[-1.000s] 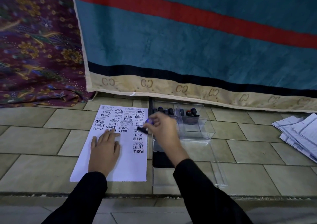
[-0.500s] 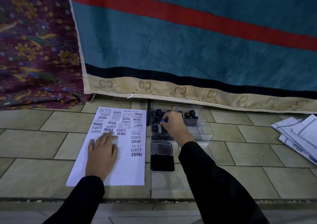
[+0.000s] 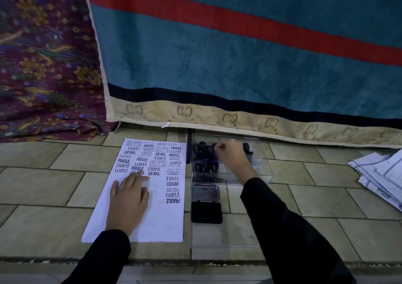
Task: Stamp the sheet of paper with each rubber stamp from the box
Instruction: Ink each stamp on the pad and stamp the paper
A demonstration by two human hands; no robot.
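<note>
A white sheet of paper (image 3: 165, 218) lies on the tiled floor, its upper part covered with black stamp prints. My left hand (image 3: 128, 199) rests flat on it, fingers spread. To the right stands a clear plastic box (image 3: 262, 175) holding several dark rubber stamps (image 3: 199, 166) in two rows. My right hand (image 3: 232, 155) is inside the box, its fingertips pinched on the top of a stamp in the back row. An open ink pad (image 3: 206, 212) with its metal lid (image 3: 205, 193) lies just in front of the box.
The clear box lid (image 3: 217, 240) lies flat on the floor in front of the ink pad. A loose pile of printed papers (image 3: 378, 175) sits at the right. A hanging teal and red blanket (image 3: 239, 66) and floral fabric (image 3: 43, 66) close off the back.
My right hand carried a blue-ringed stamp from over the paper into the box, then shifted to the back row. My left hand stayed flat on the paper.
</note>
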